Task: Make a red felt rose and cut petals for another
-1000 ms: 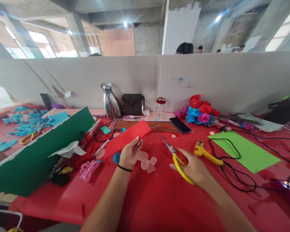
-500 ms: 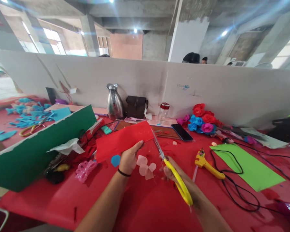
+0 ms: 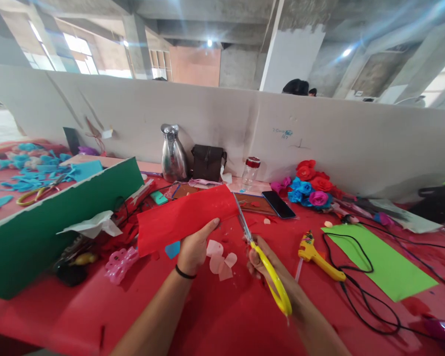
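Observation:
My left hand [image 3: 195, 247] pinches the lower edge of a red paper strip [image 3: 181, 217], thumb on top, and holds it tilted above the table. In my right hand [image 3: 261, 259] is a pair of scissors [image 3: 270, 282] with yellow handles. Their blades point up and away, close beside the strip's right end; whether they touch the paper I cannot tell. Beneath and between my hands lie several pale pink paper petals [image 3: 217, 264]. A blue paper piece [image 3: 172, 249] shows partly behind my left hand.
A yellow glue gun [image 3: 321, 259] with a black cord lies right, beside a green sheet [image 3: 385, 262]. A green board [image 3: 63, 232] stands left. Behind are a steel jug [image 3: 173, 158], a lidded jar [image 3: 250, 172], a phone [image 3: 279, 204] and paper flowers [image 3: 311, 185].
The red strip and my left hand have shifted slightly left in view. My right hand stays nearly in place with the scissors. The whole view has turned a little.

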### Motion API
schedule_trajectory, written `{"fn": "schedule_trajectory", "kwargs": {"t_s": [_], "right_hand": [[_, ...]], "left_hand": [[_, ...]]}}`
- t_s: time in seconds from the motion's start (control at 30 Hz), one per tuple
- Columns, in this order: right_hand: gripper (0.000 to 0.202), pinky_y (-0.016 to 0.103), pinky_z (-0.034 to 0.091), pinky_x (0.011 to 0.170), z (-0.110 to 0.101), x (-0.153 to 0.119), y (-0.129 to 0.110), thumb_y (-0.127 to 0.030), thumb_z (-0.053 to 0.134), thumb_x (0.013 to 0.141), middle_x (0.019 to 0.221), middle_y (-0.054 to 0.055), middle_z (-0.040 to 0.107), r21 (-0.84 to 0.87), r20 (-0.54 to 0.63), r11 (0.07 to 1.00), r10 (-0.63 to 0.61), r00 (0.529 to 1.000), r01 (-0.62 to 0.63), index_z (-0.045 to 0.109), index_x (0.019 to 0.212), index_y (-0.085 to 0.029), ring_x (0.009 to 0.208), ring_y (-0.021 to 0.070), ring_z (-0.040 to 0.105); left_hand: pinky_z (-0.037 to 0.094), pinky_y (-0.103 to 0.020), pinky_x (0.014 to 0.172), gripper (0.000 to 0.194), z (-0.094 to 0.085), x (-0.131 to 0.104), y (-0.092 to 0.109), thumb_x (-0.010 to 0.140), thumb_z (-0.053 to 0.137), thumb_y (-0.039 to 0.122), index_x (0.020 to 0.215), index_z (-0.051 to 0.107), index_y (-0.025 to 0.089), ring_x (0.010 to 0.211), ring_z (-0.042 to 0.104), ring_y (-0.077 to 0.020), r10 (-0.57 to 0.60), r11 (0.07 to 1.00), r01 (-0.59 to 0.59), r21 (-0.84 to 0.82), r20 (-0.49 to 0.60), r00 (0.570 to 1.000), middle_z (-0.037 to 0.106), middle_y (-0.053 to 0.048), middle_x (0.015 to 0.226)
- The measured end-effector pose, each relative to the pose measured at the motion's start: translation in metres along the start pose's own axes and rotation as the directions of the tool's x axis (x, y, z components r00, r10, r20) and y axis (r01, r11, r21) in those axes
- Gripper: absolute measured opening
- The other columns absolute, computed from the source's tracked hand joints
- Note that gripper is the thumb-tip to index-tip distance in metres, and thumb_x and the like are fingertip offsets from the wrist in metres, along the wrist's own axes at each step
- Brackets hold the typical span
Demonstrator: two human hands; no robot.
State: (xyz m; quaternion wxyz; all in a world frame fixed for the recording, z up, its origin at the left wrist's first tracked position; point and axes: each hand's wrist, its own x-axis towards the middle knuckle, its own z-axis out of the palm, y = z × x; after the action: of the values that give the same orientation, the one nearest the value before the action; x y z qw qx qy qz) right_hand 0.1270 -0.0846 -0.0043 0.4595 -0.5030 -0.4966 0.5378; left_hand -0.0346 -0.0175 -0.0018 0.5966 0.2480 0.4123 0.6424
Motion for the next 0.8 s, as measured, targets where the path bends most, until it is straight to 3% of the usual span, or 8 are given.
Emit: {"fn": "schedule_trajectory", "kwargs": {"t_s": [0.17,0.3,0.37,0.43,0.53,0.8], "right_hand": [[0.067,0.021,0.027,0.046,-0.004,0.003,0.007,-0.077,0.056,0.068,0.066,-0.007,0.038,0.023,0.006,0.999,0.035,0.999,-0.035,0.050,0.111,-0.025,0.051,0.0083,0.034],[0.065,0.023,0.032,0.048,-0.012,0.000,0.011,-0.074,0.052,0.075,0.065,-0.004,0.044,0.031,0.055,0.999,0.026,0.998,-0.028,0.051,0.119,-0.026,0.054,0.0116,0.040],[0.065,0.026,0.040,0.057,-0.013,-0.005,0.008,-0.072,0.052,0.076,0.074,0.000,0.052,0.016,0.070,0.999,0.029,0.997,-0.030,0.052,0.122,-0.027,0.064,0.0151,0.048],[0.065,0.031,0.045,0.075,-0.013,-0.010,0.003,-0.071,0.057,0.073,0.090,0.003,0.057,-0.003,0.068,1.000,0.009,0.998,-0.009,0.054,0.122,-0.028,0.084,0.0196,0.054],[0.064,0.035,0.041,0.092,-0.008,-0.015,-0.008,-0.071,0.062,0.069,0.100,0.003,0.057,-0.008,0.067,1.000,-0.006,0.998,0.006,0.056,0.117,-0.028,0.100,0.0228,0.052],[0.064,0.034,0.042,0.085,0.000,-0.011,-0.011,-0.072,0.062,0.069,0.087,0.000,0.049,-0.017,0.040,1.000,0.005,0.999,-0.004,0.052,0.113,-0.026,0.084,0.0187,0.048]], "left_hand": [[0.054,-0.028,0.084,0.012,0.005,-0.004,0.003,0.058,0.079,0.012,0.066,0.071,0.014,0.078,0.069,-0.0168,-0.017,0.996,0.014,-0.093,-0.030,0.999,0.072,-0.002,0.068],[0.057,-0.022,0.073,0.013,0.006,-0.002,0.009,0.068,0.067,-0.002,0.064,0.069,0.011,0.064,0.067,-0.0114,-0.112,0.959,0.101,-0.266,-0.028,0.993,0.071,-0.003,0.067],[0.058,-0.020,0.069,0.019,0.007,-0.001,0.013,0.072,0.061,-0.005,0.065,0.068,0.011,0.061,0.067,-0.0100,-0.156,0.937,0.133,-0.324,-0.046,0.987,0.071,-0.003,0.066],[0.058,-0.019,0.067,0.022,0.007,0.000,0.015,0.073,0.058,-0.007,0.066,0.067,0.011,0.060,0.067,-0.0093,-0.181,0.925,0.151,-0.349,-0.056,0.982,0.071,-0.002,0.065],[0.059,-0.019,0.068,0.021,0.007,0.001,0.015,0.074,0.058,-0.007,0.068,0.067,0.011,0.061,0.067,-0.0097,-0.184,0.932,0.160,-0.326,-0.043,0.982,0.071,-0.003,0.065],[0.055,-0.028,0.087,0.010,0.008,-0.006,0.006,0.060,0.078,0.010,0.067,0.071,0.013,0.080,0.071,-0.0171,-0.090,0.990,0.085,-0.116,-0.042,0.995,0.074,-0.003,0.073]]}}
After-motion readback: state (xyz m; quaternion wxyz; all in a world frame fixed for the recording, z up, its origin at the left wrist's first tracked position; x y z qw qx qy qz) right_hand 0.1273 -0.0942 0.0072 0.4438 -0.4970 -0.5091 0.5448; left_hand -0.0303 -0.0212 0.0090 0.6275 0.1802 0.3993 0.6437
